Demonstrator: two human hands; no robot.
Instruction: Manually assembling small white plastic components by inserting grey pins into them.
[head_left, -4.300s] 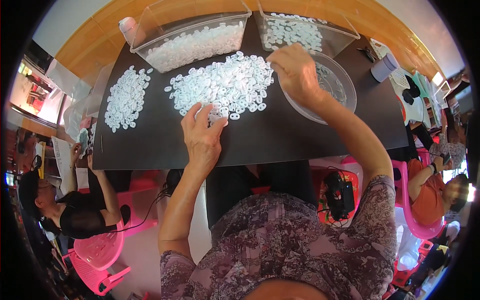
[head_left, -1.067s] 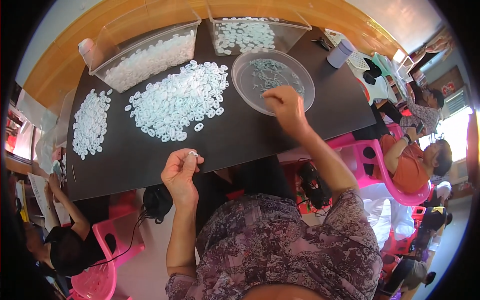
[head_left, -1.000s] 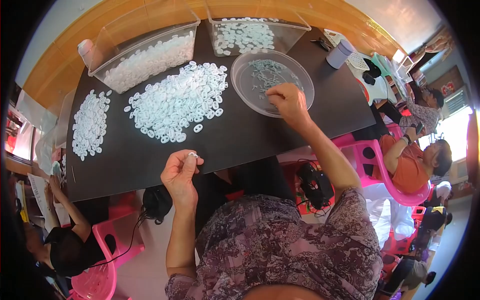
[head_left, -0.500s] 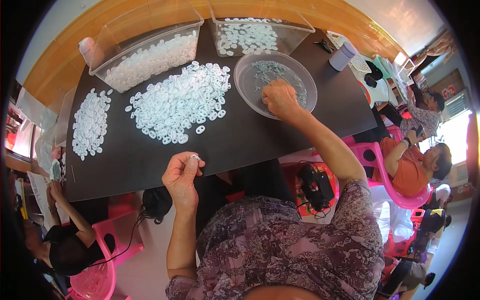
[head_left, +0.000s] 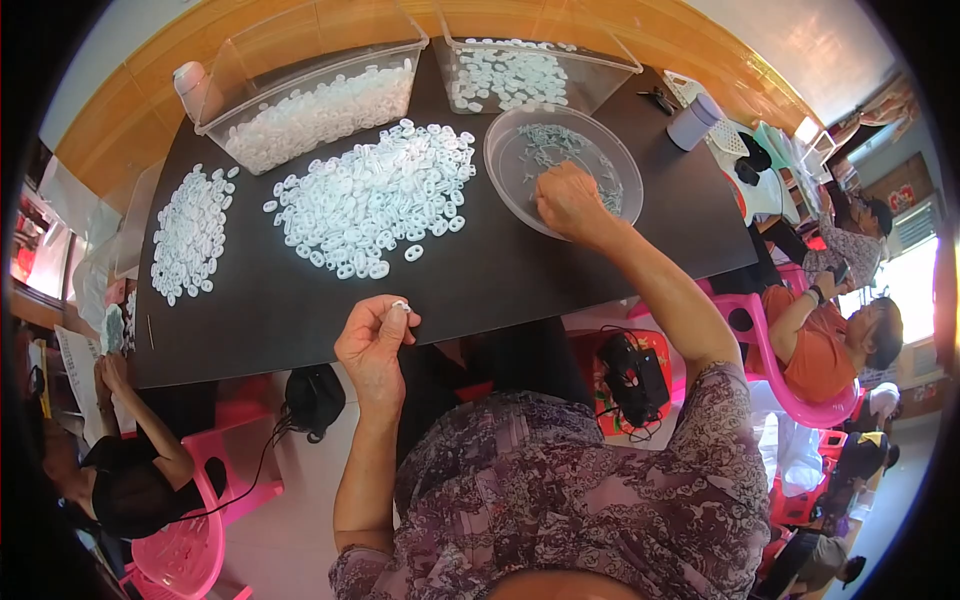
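- Pinches white piece (head_left: 402, 305) in left hand (head_left: 374, 342), eight o'clock.
- Likely picks grey slivers (head_left: 552, 141), one o'clock, with curled right hand (head_left: 572, 198); cannot tell if gripping.
- Presumably calls next for fingertip precision.

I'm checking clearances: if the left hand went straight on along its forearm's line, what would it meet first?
Probably the large white pile, though how high the left hand sits above the table is unclear.

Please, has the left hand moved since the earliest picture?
Yes. Against the table, the left hand has moved back from the middle white pile to the near edge.
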